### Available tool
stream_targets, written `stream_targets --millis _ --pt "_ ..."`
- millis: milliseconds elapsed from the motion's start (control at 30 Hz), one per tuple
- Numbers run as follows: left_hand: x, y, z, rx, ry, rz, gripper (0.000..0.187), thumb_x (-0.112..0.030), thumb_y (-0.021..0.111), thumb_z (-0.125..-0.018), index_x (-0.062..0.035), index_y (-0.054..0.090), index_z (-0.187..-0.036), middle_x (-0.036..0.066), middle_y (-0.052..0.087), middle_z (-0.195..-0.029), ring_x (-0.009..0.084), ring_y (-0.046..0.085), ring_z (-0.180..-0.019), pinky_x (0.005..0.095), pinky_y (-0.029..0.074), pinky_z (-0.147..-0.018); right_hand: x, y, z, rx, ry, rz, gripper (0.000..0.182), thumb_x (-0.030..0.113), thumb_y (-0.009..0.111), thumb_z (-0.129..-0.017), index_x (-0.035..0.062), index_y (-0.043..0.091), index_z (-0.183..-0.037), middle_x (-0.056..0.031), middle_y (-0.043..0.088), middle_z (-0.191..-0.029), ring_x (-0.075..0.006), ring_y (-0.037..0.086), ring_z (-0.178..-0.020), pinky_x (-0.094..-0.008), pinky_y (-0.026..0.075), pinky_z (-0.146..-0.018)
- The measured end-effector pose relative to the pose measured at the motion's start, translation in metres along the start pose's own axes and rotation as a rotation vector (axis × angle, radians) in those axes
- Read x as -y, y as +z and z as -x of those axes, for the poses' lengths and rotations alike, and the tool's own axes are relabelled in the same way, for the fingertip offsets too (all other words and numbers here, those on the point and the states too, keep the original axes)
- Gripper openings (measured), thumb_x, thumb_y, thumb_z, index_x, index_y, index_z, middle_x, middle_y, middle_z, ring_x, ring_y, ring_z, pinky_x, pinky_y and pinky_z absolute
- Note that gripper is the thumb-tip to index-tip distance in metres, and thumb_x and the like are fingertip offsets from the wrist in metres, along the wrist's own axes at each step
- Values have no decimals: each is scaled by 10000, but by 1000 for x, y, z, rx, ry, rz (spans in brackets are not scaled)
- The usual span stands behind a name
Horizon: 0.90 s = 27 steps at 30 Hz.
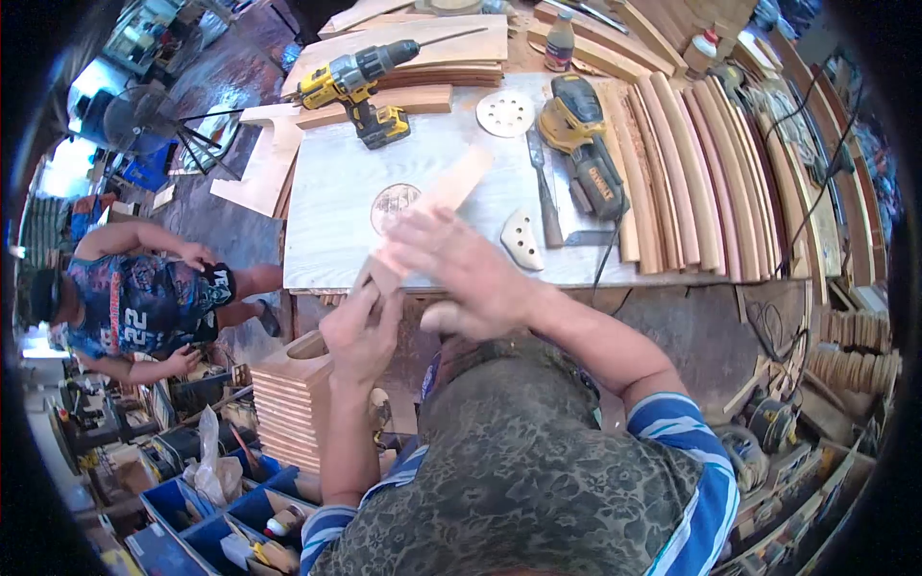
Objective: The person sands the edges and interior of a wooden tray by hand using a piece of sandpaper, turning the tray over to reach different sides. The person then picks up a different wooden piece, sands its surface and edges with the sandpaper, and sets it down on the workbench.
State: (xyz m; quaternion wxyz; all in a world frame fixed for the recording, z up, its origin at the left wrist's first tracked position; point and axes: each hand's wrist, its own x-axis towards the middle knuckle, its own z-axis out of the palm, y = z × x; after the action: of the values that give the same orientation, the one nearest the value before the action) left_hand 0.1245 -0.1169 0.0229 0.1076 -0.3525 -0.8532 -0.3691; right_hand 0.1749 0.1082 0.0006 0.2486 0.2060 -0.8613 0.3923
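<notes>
A pale wooden strip slants over the front of the workbench. My left hand is closed around its near end, just off the bench edge. Across the strip's middle lies my right hand, fingers stretched out and thumb apart, smeared by motion. Whether anything is under that palm is hidden. Beside the strip is a round printed disc. To the right of my right hand sits a folded sanding disc with holes, and a chisel-like tool lies beyond it.
A cordless drill, a sander and a holed sanding disc are on the bench. Curved wooden slats fill its right side. A bottle stands behind. At left is another person; stacked wood stands below.
</notes>
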Motion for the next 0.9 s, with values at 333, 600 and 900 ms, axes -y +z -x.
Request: stream_targets --millis 333,600,900 --pt "-24 26 56 -89 -51 -22 105 9 767 -770 18 698 -849 124 655 -747 292 655 -689 379 516 -662 -161 -27 60 98 543 69 747 298 634 -965 -45 341 -1560 -309 443 -1546 -416 486 -1399 -540 415 -1136" --pt "-78 31 59 151 390 -138 82 -36 743 -754 -49 693 -817 79 738 -950 279 706 -936 451 523 -909 -131 -31 75 -419 1164 -1132 738 155 736 -918 -81 376 -1517 -258 557 -1379 -353 602 -1218 -461 562 -936" --pt "-77 55 53 202 394 -315 238 -132 779 -798 -64 725 -1019 108 707 -1212 315 623 -1227 492 409 -1115 -127 -95 62 -730 670 -1419 482 90 637 -952 -63 505 -1390 -221 648 -1317 -334 677 -1181 -461 555 -1051"
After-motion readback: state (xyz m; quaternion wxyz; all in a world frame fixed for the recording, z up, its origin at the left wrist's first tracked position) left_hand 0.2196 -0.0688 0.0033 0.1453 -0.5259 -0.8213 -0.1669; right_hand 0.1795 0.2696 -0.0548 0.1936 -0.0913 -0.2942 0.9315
